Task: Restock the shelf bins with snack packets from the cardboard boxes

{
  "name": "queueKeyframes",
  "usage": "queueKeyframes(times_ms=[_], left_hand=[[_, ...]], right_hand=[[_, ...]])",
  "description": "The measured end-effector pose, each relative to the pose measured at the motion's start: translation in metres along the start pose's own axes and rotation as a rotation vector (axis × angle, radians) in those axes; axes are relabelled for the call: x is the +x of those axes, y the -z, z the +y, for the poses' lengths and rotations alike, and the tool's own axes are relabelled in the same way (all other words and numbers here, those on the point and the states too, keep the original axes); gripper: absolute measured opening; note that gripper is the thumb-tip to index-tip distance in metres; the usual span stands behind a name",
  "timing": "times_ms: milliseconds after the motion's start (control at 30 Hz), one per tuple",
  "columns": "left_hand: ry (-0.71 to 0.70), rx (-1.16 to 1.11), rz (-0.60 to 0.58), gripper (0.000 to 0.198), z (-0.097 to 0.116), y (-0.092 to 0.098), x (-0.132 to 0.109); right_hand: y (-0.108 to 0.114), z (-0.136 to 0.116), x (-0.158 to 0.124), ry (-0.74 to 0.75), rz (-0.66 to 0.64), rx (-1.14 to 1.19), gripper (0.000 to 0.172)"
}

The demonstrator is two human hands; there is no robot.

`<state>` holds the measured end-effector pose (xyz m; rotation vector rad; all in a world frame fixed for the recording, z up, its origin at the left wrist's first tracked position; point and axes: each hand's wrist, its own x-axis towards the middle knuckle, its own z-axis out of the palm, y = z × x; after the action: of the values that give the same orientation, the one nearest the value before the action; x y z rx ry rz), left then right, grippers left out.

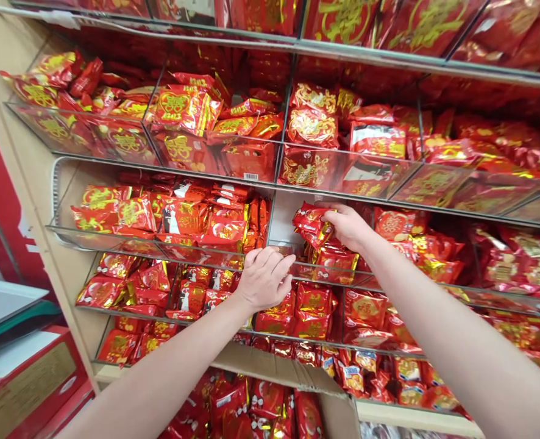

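Observation:
My right hand (347, 225) grips a red and gold foil packet (312, 223) inside a compartment of the third shelf, just above more red packets (336, 263) lying there. The left part of that compartment shows its pale back panel. My left hand (266, 277) rests at the clear front lip of the same shelf, to the left of the right hand, its fingers bent together over the edge; whatever lies under them is hidden.
Clear-fronted shelves (233, 259) of red packets spread across the view, with glass dividers between compartments. An open cardboard box (274, 366) full of red packets stands below, between my forearms. At the lower left is a red and gold carton (27, 390).

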<state>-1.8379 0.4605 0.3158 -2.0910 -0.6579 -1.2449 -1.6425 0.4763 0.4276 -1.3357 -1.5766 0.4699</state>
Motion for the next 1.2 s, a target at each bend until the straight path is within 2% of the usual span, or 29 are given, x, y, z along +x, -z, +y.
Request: queueKeyframes(times_ms=[67,167,300,367,467,533,567,600,700,800,933,1033,1133,1200], left_hand=[[0.044,-0.006,-0.036,0.029,0.004,0.007,0.005],[0.055,-0.040,-0.125,0.024,0.010,0.016,0.019],[0.030,-0.198,-0.293,0.032,0.020,0.018,0.053],[0.084,-0.294,-0.448,0.030,0.025,0.015,0.074],[0.176,-0.483,-0.811,0.027,0.029,0.008,0.101],[0.297,-0.667,-1.054,0.025,0.027,-0.001,0.112],[0.389,-0.766,-1.123,0.023,0.026,-0.006,0.115],[0.494,-0.850,-1.146,0.020,0.025,-0.012,0.117],[0.736,-0.940,-1.081,0.012,0.024,-0.029,0.118],[0.814,-0.942,-1.062,0.010,0.026,-0.037,0.116],[0.884,-1.096,-1.050,0.002,0.021,-0.035,0.116],[0.972,-1.299,-1.041,0.013,0.012,-0.032,0.117],[1.165,-1.562,-1.023,0.021,0.004,-0.032,0.118],[1.271,-1.645,-1.001,0.039,0.000,-0.033,0.118]], right_hand=[[0.013,-0.002,-0.016,-0.013,0.025,0.138,0.048],[0.024,0.001,-0.031,0.033,0.022,0.119,0.047],[0.024,0.016,-0.033,0.140,0.087,0.073,0.045],[0.024,0.022,-0.032,0.203,0.179,0.057,0.043],[0.027,0.023,-0.035,0.361,0.329,0.013,0.039],[0.033,0.020,-0.041,0.465,0.365,-0.075,0.038],[0.036,0.018,-0.045,0.502,0.365,-0.130,0.038],[0.039,0.016,-0.049,0.530,0.361,-0.183,0.039],[0.043,0.011,-0.064,0.578,0.363,-0.285,0.040],[0.041,0.010,-0.076,0.602,0.363,-0.336,0.038],[0.036,0.014,-0.083,0.633,0.352,-0.356,0.039],[0.032,0.019,-0.083,0.645,0.392,-0.359,0.038],[0.031,0.027,-0.081,0.699,0.407,-0.397,0.039],[0.030,0.033,-0.079,0.752,0.359,-0.457,0.039]])
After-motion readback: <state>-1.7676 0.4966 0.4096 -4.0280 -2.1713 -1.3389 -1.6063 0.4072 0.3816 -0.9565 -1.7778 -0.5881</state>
